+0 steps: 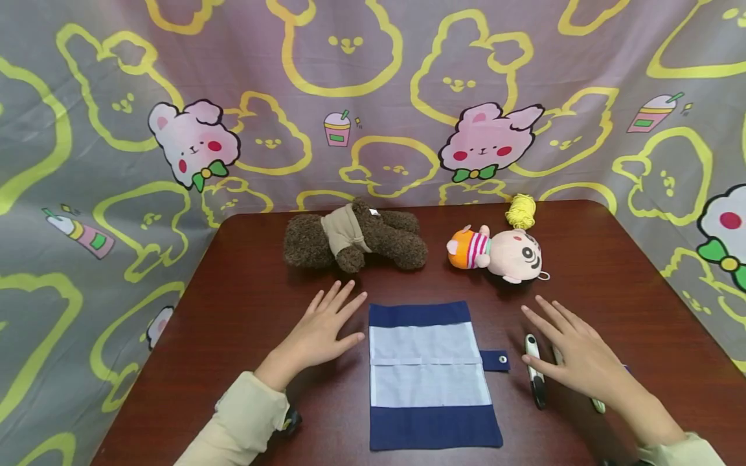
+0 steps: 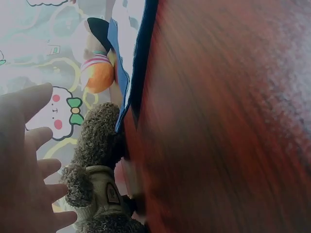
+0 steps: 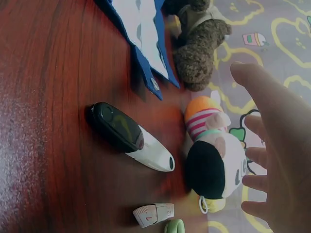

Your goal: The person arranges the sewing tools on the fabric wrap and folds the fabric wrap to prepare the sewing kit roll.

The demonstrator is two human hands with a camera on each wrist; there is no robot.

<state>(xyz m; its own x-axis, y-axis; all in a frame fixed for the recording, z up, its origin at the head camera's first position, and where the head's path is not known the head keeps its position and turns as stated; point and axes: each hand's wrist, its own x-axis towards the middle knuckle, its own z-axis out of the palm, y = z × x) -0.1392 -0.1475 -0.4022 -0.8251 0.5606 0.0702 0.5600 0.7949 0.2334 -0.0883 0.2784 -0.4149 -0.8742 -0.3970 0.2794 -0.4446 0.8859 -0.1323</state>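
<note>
Both hands hover above the brown table, one on each side of an unfolded navy-and-white fabric organizer [image 1: 428, 385]. My left hand [image 1: 320, 333], fingers spread and holding nothing, is left of the cloth. A snap tab [image 1: 495, 360] sticks out from the organizer's right edge. My right hand [image 1: 583, 356], also spread and holding nothing, is over several small items. Beneath its thumb lies a slim black-and-white tool [image 3: 119, 128], its kind unclear. The right wrist view also shows a folded tape measure [image 3: 154, 214] and part of a green loop-like object [image 3: 174, 226], mostly cut off.
Toward the back left of the table lies a brown teddy bear [image 1: 387, 243] in a beige top. To its right is a plush doll [image 1: 513, 255] in orange and stripes, with a yellow yarn bundle [image 1: 520, 211] behind it. A patterned curtain [image 1: 373, 116] surrounds the table.
</note>
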